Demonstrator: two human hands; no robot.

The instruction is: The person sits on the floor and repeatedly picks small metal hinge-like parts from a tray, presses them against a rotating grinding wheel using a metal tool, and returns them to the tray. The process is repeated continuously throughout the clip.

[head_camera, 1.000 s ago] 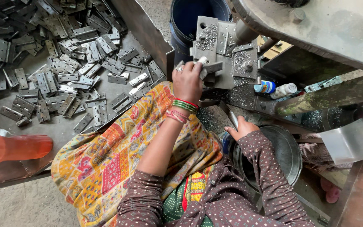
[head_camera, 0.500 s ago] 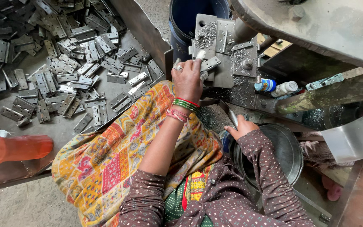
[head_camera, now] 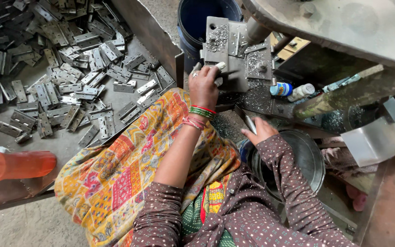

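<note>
My left hand (head_camera: 203, 87) pinches a small metal piece (head_camera: 219, 67) against the press block (head_camera: 234, 55); my right hand (head_camera: 260, 131) grips a metal rod (head_camera: 250, 124) above the pan (head_camera: 314, 158).

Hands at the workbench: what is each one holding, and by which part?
Left hand pinches a small flat grey metal piece by its near end on the grey metal jig. Right hand grips a thin metal strip's lower end.

I see bare concrete floor (head_camera: 28, 224) along the lower left edge, a dark metal tray wall (head_camera: 149, 32) above it, under flat daylight.
</note>
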